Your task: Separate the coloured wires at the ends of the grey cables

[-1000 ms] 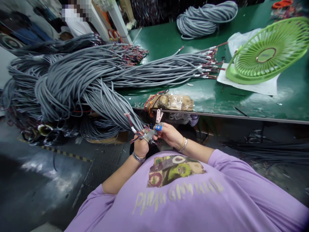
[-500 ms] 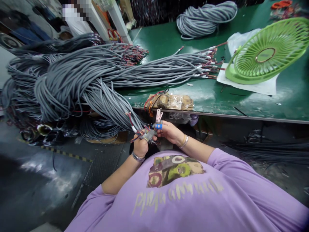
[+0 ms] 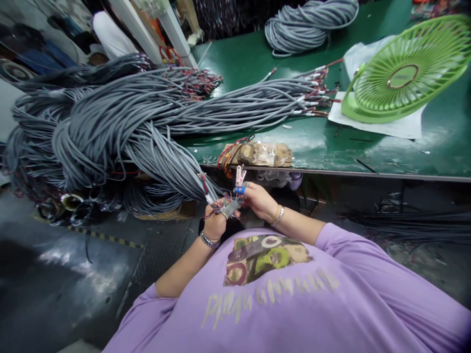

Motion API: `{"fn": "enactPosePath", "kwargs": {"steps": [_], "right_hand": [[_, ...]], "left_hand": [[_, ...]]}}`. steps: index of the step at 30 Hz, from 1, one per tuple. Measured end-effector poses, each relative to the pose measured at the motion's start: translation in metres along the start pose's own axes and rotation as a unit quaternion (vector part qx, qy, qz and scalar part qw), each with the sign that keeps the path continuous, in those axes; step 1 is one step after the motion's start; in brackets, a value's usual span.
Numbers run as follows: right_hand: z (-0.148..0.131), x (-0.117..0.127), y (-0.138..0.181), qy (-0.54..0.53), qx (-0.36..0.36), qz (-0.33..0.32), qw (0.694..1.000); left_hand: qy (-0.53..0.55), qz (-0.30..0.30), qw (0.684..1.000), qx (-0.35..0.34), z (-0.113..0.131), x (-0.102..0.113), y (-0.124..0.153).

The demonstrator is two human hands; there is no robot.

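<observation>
My left hand [image 3: 214, 224] is closed around the end of a grey cable bundle, gripping a grey cable end [image 3: 230, 209] with thin coloured wires fanning out of it. Just right of it, my right hand [image 3: 259, 202] pinches some of those thin wires [image 3: 232, 197]; its fingertips carry blue tape [image 3: 239, 190]. The grey cables [image 3: 172, 164] run down to my hands from a large pile on the left of the bench. A pink clothespin [image 3: 240, 175] stands at the bench edge just beyond my right fingertips. My fingers hide part of the wires.
A wooden block [image 3: 267, 154] wrapped in tape lies on the edge of the green bench [image 3: 324, 154]. More grey cables [image 3: 239, 110] stretch across the bench. A green fan [image 3: 403, 76] stands at right, a cable coil [image 3: 309, 27] behind. A person's white sleeve [image 3: 110, 35] shows upper left.
My right fingers have shifted slightly, and the grey cable end between my hands has turned, showing more coloured wires. The view has tilted a little; my left hand keeps its grip.
</observation>
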State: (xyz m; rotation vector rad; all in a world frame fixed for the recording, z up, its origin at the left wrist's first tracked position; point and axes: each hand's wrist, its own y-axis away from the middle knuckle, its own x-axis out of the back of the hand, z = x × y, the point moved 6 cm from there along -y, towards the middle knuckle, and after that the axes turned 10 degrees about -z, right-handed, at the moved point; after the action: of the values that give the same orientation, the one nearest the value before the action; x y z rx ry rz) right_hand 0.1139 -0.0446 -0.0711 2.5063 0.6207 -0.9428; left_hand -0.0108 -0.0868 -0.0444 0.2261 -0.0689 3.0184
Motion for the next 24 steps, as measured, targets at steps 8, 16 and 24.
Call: {"fn": "enactPosePath", "kwargs": {"steps": [8, 16, 24], "right_hand": [[-0.005, 0.024, -0.004, -0.064, -0.056, -0.028, 0.996], [-0.027, 0.011, -0.021, 0.081, 0.111, -0.023, 0.990], [-0.014, -0.005, -0.029, -0.088, 0.020, -0.071, 0.993]], "left_hand": [[0.160, 0.040, 0.986, 0.016, 0.024, -0.003, -0.003], [0.165, -0.018, 0.984, 0.056, 0.028, -0.011, -0.016], [0.167, -0.023, 0.982, 0.087, 0.019, -0.013, -0.020]]}}
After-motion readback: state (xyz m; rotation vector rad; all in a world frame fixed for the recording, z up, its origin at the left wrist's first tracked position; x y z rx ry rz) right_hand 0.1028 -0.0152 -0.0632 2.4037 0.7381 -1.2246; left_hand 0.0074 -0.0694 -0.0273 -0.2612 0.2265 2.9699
